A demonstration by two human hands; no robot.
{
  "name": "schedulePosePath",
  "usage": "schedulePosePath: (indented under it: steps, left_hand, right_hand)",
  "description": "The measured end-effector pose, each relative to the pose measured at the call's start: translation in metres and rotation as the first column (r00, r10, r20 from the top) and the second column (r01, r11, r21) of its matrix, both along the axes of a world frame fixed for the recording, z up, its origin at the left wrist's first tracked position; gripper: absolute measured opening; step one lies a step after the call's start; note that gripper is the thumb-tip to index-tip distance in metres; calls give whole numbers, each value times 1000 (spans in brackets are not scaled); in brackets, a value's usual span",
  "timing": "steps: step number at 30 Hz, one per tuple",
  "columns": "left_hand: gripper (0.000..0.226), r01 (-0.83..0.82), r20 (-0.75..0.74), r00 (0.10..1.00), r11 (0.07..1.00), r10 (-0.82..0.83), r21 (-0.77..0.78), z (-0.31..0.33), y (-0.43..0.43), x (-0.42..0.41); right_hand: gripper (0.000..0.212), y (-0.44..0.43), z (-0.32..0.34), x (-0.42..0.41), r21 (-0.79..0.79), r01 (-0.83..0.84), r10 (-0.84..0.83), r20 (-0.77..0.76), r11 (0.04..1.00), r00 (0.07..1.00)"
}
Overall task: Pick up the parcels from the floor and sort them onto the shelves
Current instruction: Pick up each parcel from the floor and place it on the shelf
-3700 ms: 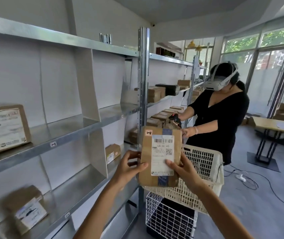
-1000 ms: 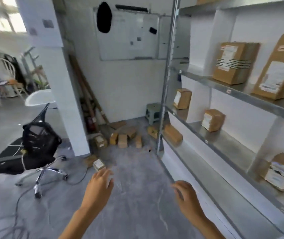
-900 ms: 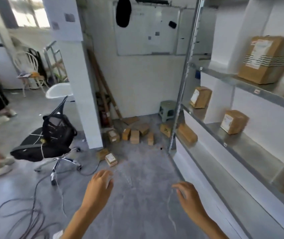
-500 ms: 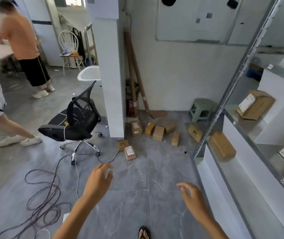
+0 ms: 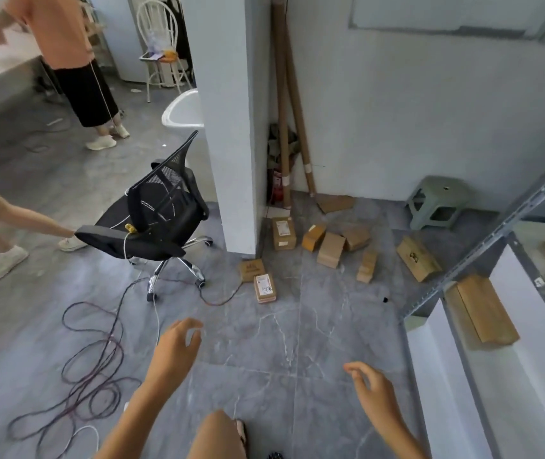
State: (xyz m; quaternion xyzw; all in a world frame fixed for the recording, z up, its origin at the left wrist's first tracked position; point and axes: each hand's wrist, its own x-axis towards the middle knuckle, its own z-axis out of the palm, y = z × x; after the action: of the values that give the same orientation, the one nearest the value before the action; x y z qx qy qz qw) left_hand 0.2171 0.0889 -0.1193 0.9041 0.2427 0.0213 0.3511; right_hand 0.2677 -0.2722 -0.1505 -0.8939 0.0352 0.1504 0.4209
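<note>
Several brown cardboard parcels lie on the grey floor by the white pillar [image 5: 234,127]. The nearest is a small labelled parcel [image 5: 265,288], with another parcel [image 5: 251,270] just behind it. Farther back lie a labelled box [image 5: 283,232], a plain box [image 5: 330,250] and a longer box [image 5: 417,258]. My left hand [image 5: 176,351] and my right hand [image 5: 372,390] hang low in front of me, both empty with loosely curled fingers, well short of the parcels. The metal shelves [image 5: 456,369] run along the right, with a flat parcel [image 5: 483,308] on the bottom level.
A black office chair [image 5: 155,220] stands left of the pillar, with cables [image 5: 95,369] looped over the floor. Two people [image 5: 75,58] are at the far left. A green stool [image 5: 436,202] and cardboard tubes [image 5: 286,104] stand against the back wall.
I held a labelled parcel at the shelves before; both hands are now empty. My view has turned and tilted down to the floor parcels, which look closer. Two people came into view.
</note>
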Motion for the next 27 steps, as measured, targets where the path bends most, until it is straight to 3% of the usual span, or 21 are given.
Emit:
schedulePosePath:
  steps: [7,13,17,22,27]
  left_hand:
    - [16,-69,-92,994,995,62,-76,-51,52,93]
    - [23,13,-194,980,989,-42,-145,-91,99,244]
    - [22,-15,-243,970,983,-31,-184,-125,132,334]
    - [22,-58,-418,906,964,-58,-260,-209,153,398]
    - [23,-224,-559,829,913,-6,-342,-343,156,426]
  right_hand:
    - [23,73,-30,107,12,-31,33,-142,999,989]
    - [25,140,-58,230,1,30,-29,-244,1000,969]
    - [25,182,-90,308,-44,-19,4,-321,999,947]
    - [24,220,-165,386,-91,-78,36,-401,993,915]
    - [24,242,-292,442,-142,-122,41,-472,982,881]
